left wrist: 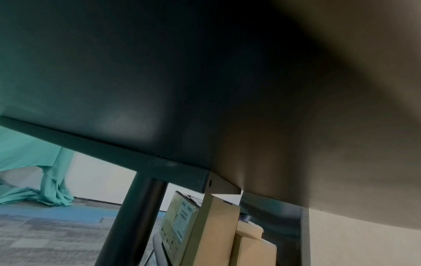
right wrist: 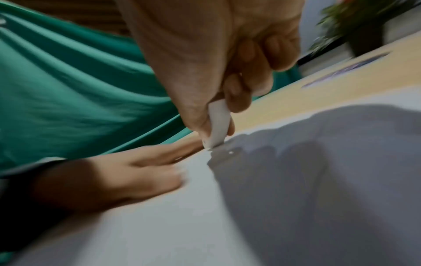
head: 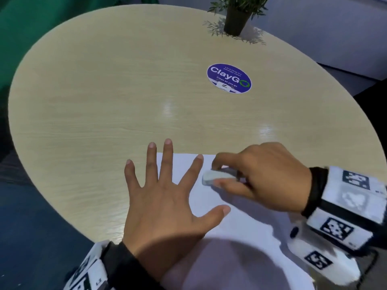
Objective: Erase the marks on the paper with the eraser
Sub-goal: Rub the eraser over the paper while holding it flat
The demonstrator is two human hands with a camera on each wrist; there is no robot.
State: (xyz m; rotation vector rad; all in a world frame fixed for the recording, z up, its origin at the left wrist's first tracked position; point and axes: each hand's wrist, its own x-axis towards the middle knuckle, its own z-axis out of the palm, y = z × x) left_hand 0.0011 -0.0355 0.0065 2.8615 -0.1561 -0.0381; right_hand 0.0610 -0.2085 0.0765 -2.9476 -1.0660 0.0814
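A white sheet of paper lies at the near edge of the round wooden table. My left hand lies flat with spread fingers, pressing the paper's left side; index finger and thumb are on the sheet, the other fingers on the wood. My right hand pinches a white eraser between thumb and fingers. In the right wrist view the eraser touches the paper with its tip, just beside my left hand. No marks show on the paper. The left wrist view shows only the table's underside.
A round blue "ClayGo" sticker sits mid-table beyond the paper. A potted plant stands at the far edge. Green cloth hangs beyond the table at left. Cardboard boxes and a table leg are under the table.
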